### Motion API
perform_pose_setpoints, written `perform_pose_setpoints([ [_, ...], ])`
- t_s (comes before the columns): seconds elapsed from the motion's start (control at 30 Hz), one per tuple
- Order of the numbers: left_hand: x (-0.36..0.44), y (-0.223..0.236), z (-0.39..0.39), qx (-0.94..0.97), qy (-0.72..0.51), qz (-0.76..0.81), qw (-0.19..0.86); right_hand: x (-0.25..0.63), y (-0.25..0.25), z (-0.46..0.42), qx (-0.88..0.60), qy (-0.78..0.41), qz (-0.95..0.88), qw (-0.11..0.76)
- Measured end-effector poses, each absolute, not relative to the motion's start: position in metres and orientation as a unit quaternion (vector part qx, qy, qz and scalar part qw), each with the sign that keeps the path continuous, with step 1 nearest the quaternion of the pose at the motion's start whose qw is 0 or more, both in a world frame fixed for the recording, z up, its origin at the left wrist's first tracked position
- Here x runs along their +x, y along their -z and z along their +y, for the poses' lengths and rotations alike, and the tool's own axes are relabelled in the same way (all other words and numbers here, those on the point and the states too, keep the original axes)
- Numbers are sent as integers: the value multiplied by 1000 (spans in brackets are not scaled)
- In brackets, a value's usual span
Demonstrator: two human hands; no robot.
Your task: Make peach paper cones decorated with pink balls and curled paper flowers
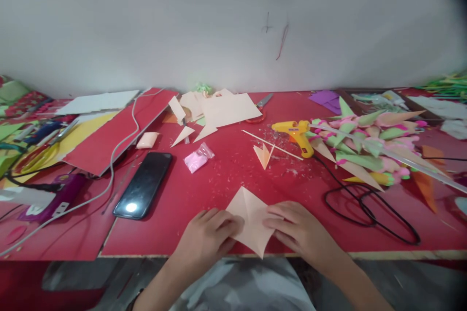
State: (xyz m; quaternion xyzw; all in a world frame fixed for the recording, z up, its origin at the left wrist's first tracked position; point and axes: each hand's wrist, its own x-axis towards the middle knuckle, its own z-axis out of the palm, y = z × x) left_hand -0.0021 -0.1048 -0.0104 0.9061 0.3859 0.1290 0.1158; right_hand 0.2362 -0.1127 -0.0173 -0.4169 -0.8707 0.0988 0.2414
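A square of cream paper [249,214] with a crease down its middle is held between my two hands at the front edge of the red table. My left hand [208,233] pinches its left corner, thumb on top. On the opposite corner, my right hand [296,229] grips with thumb and fingers. The sheet is turned like a diamond, one point toward me. Beyond it lies a small folded orange-cream paper piece [264,156], close to a thin stick [273,145]. The yellow glue gun [294,135] rests behind, to the right.
A black phone [143,185] and a pink packet [198,157] lie to the left. Cream sheets [230,109] and scissors [263,103] are at the back. Paper flowers [368,137] pile up on the right above a looped black cord [368,210]. A purple power strip [62,193] is far left.
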Motion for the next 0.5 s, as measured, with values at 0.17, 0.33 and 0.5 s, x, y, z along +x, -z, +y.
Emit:
perform_pose_setpoints([
  [0.17, -4, 17, -103, 857, -180, 452, 170, 226, 17, -105, -475, -184, -819, 263],
  [0.33, 0, 17, -102, 833, -179, 504, 140, 216, 19, -99, -534, -194, -779, 264],
  [0.5, 4, 19, -101, 815, -168, 546, 100, 212, 24, -97, -569, -142, -775, 234],
])
